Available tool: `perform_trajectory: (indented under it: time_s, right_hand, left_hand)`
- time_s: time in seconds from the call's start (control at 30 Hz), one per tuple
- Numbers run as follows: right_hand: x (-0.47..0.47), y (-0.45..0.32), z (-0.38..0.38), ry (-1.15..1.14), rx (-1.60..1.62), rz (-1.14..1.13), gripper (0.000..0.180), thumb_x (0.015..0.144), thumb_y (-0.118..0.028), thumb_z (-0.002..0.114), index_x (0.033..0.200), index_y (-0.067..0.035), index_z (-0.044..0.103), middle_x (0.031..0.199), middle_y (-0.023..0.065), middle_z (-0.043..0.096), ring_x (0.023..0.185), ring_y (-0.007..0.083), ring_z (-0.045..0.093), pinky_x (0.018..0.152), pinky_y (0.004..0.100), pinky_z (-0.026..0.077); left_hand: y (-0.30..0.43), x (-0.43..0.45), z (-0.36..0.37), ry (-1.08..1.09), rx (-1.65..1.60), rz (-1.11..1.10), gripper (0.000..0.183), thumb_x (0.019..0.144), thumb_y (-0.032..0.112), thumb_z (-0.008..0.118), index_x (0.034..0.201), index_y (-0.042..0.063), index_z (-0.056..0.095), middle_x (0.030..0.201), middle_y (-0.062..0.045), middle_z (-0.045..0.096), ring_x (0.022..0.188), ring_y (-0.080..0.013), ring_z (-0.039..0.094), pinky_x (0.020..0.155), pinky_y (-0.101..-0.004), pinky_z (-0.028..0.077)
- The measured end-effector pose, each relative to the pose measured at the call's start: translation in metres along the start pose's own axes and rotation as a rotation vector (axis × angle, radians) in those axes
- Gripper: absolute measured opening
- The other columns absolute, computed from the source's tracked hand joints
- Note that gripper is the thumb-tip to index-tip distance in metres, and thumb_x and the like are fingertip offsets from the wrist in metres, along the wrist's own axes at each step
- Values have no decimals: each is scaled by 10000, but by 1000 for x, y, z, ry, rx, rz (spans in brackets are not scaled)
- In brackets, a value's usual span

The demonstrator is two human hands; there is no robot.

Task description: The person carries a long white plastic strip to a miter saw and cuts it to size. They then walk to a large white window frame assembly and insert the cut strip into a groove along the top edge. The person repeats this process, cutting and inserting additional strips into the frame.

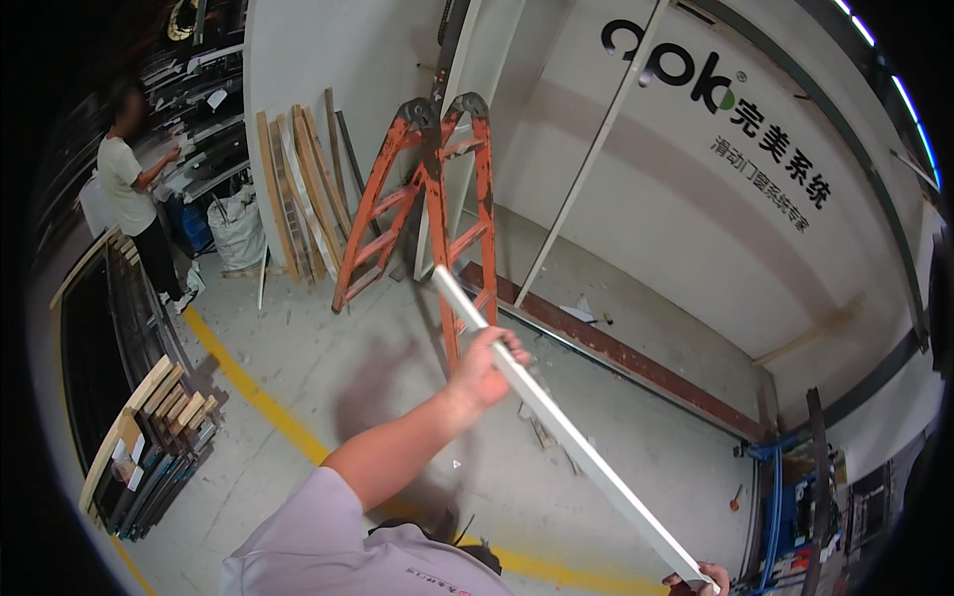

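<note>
A long white bar (574,425), likely a metal or plastic profile, slants across the view from the middle to the lower right. My left hand (484,365) is wrapped around it a short way below its upper end. Down at the picture's lower rim, my right hand (699,579) holds the other end, partly cut off by the frame. Behind the bar's upper end stands an orange stepladder (387,201) with worn paint. The bar overlaps one ladder leg in view; whether they touch I cannot tell.
A red-brown sill (618,365) runs below a framed opening with an upright white post (589,167). Wooden strips (302,201) lean on the wall. Bundled dark profiles (156,462) lie at left, near another person (130,179). A blue rack (771,514) stands at right.
</note>
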State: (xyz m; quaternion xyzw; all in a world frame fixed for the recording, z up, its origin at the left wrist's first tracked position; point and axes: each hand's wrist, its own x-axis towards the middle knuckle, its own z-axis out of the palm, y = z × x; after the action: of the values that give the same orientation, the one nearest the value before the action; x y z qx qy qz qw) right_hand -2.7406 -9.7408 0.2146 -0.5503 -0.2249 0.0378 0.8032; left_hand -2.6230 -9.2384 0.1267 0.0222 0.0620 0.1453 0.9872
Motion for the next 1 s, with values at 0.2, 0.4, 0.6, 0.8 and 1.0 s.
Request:
perform_trajectory:
  time_s: [0.2, 0.4, 0.6, 0.8, 1.0]
  right_hand:
    - [238, 44, -12, -79, -362, -102, 430, 925, -116, 672, 1270, 114, 557, 1139, 267, 635, 991, 360, 674, 902, 494, 543]
    - [496, 91, 18, -455, -486, -399, 472, 911, -203, 721, 1233, 111, 577, 1112, 315, 616, 919, 345, 658, 796, 440, 561]
    - [706, 124, 125, -496, -318, -517, 512, 941, -452, 646, 1119, 7, 502, 1036, 166, 440, 862, 223, 536, 618, 320, 506]
    - [835, 165, 234, -620, -186, -536, 391, 989, -422, 561, 1021, -38, 491, 967, 112, 432, 875, 190, 487, 731, 296, 467]
    - [899, 191, 335, -747, -326, -636, 349, 995, -393, 585, 1049, -52, 533, 942, 74, 495, 838, 158, 478, 800, 306, 447]
  left_hand:
    - [-1, 182, 100, -137, -69, -8, 180, 941, 132, 557, 807, 39, 481, 751, -71, 454, 698, -201, 448, 672, -317, 455]
    - [79, 372, 125, -177, -194, 197, 156, 946, 88, 536, 815, 43, 464, 749, -65, 458, 645, -180, 447, 573, -294, 456]
    - [180, 495, 164, -214, -286, 327, 166, 965, 87, 538, 836, 40, 446, 781, -65, 463, 639, -175, 438, 554, -285, 464]
    - [256, 568, 161, -145, -318, 529, 154, 962, 111, 549, 869, 45, 446, 810, -71, 464, 673, -180, 442, 606, -274, 458]
    - [328, 611, 131, -134, -446, 380, 200, 915, 96, 601, 760, 68, 478, 743, -51, 468, 649, -178, 466, 618, -280, 464]
